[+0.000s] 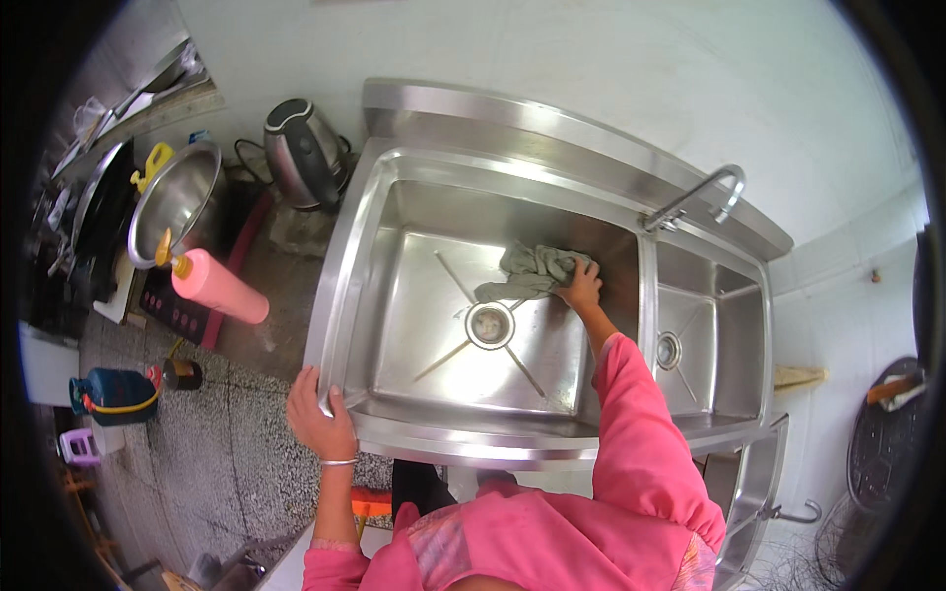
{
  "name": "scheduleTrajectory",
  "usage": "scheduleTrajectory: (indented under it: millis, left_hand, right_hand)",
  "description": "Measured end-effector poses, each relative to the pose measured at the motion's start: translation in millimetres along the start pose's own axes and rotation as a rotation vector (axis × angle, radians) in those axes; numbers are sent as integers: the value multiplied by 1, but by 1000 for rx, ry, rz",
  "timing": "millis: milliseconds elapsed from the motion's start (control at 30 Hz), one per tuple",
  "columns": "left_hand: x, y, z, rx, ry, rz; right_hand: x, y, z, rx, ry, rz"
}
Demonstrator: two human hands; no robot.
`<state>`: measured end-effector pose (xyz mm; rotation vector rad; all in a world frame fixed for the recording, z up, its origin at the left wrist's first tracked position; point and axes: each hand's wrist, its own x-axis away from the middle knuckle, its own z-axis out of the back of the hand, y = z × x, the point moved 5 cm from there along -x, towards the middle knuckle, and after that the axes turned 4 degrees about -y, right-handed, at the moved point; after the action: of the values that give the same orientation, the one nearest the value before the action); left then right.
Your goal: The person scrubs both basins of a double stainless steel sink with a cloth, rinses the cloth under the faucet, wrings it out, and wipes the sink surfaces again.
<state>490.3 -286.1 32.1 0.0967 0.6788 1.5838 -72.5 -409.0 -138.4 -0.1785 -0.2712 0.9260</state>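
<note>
A stainless-steel double sink (517, 443) lies before me. In its larger left basin, my right hand (582, 286) grips the right end of a crumpled grey-green cloth (533, 272), which lies on the basin floor behind the drain strainer (489, 326). Some fingertips are partly hidden against the cloth. My left hand (322, 417), with a bangle at the wrist, rests on the sink's front left corner, thumb over the rim and fingers outside it. A curved chrome faucet (698, 196) rises behind the divider between the basins.
Left of the sink stand an electric kettle (304, 155), a pink pump bottle (222, 287), a steel bowl (177, 203) and an induction cooktop (181, 314). A blue gas cylinder (122, 397) is on the floor at left. Another steel sink (761, 473) with a faucet stands at lower right.
</note>
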Motion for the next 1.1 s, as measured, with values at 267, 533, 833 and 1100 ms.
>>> scheduleTrajectory:
  millis: [267,533,833,1100]
  left_hand:
    - [-3,0,-3,-6,-25,8]
    - [-6,0,2,-10,-31,20]
    - [-6,0,-1,39,-62,2]
    - [-6,1,2,-5,-67,12]
  right_hand:
    - [-20,17,23,-177,144,245]
    - [41,-238,187,-695,507,939]
    - [12,-466,126,10,590,1544]
    - [-15,-392,136,452,493,1651]
